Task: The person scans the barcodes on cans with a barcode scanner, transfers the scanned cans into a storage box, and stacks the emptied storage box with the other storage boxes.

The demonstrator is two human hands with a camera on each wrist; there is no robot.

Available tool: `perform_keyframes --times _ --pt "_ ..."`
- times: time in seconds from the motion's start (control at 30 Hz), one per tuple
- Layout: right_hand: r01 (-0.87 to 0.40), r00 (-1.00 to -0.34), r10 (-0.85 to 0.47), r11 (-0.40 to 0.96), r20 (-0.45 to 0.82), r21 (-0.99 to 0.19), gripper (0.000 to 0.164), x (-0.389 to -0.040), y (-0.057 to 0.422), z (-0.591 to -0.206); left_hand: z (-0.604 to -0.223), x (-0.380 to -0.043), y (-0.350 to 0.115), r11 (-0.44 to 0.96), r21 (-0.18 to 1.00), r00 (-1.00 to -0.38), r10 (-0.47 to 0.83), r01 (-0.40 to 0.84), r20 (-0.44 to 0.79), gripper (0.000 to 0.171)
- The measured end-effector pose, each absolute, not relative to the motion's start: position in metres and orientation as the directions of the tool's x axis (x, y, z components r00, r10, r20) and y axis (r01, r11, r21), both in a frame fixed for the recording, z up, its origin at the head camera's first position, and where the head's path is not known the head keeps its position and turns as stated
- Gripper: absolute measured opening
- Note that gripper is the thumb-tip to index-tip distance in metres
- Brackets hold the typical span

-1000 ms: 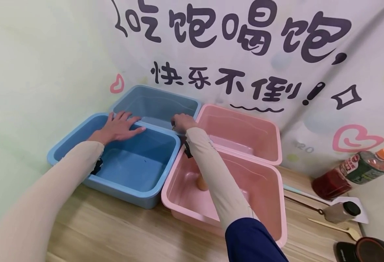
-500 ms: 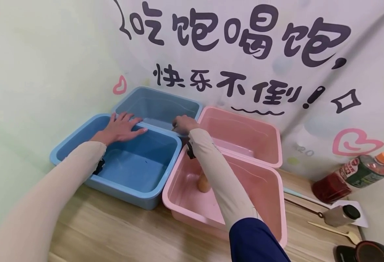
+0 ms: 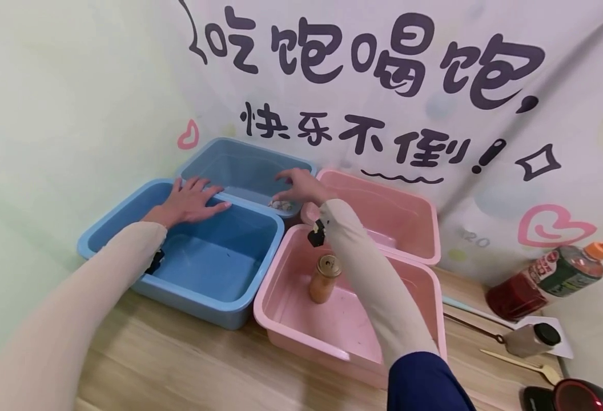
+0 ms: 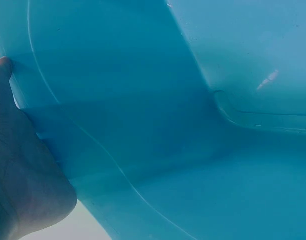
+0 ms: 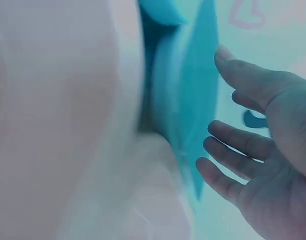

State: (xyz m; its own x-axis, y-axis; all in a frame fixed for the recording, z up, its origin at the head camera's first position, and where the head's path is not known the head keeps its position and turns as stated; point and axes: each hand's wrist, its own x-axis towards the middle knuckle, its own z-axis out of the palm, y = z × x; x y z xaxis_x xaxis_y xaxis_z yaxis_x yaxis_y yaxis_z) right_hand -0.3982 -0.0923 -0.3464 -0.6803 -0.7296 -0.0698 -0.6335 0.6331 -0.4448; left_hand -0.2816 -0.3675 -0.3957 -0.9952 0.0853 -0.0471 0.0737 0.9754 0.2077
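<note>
My left hand (image 3: pixel 187 201) lies with fingers spread across the rim where the near blue tub (image 3: pixel 214 262) meets the far blue tub (image 3: pixel 250 160). In the left wrist view its edge overlaps the blue wall. Above the far blue tub's right end is my right hand (image 3: pixel 301 187), thumb and fingers apart and holding nothing. Just below it, in that tub's near right corner, lies a small whitish, shiny thing (image 3: pixel 281 205), partly hidden by the rim. An orange-brown drink can (image 3: pixel 322 285) with a gold top stands upright in the near pink tub (image 3: pixel 301 342).
A far pink tub (image 3: pixel 384 200) stands at the back, beside the far blue one. On the wooden table (image 3: pixel 188 365) to the right are a red sauce bottle (image 3: pixel 543 279), a small jar with a black lid (image 3: pixel 533 339), a wooden spoon (image 3: pixel 525 362) and a dark device (image 3: pixel 574 397).
My right hand has opened and lifted up and to the right, uncovering the whitish thing in the far blue tub's corner. The can now shows more fully. My left hand has stayed put.
</note>
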Motion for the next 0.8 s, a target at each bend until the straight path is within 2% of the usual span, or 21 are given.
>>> perform_keyframes --times 0.33,0.53,0.63,0.8 --pt "-0.657 -0.645 -0.764 0.561 -0.010 -0.503 0.063 -0.375 -0.040 -0.318 -0.398 -0.282 -0.366 0.972 0.221 -0.995 0.088 0.075 -0.050 0.077" --pt "-0.705 -0.612 -0.791 0.536 0.015 -0.464 0.056 -0.346 -0.011 -0.315 -0.401 -0.283 -0.370 0.969 0.231 -0.994 0.100 0.089 -0.038 0.088" --pt "-0.730 -0.587 -0.810 0.525 0.007 -0.439 0.051 -0.332 0.000 -0.318 -0.401 -0.283 -0.369 0.970 0.230 -0.994 0.097 0.085 -0.041 0.087" --pt "-0.742 -0.572 -0.818 0.548 -0.060 -0.385 0.060 -0.312 0.015 -0.327 -0.397 -0.282 -0.365 0.971 0.226 -0.994 0.098 0.084 -0.052 0.080"
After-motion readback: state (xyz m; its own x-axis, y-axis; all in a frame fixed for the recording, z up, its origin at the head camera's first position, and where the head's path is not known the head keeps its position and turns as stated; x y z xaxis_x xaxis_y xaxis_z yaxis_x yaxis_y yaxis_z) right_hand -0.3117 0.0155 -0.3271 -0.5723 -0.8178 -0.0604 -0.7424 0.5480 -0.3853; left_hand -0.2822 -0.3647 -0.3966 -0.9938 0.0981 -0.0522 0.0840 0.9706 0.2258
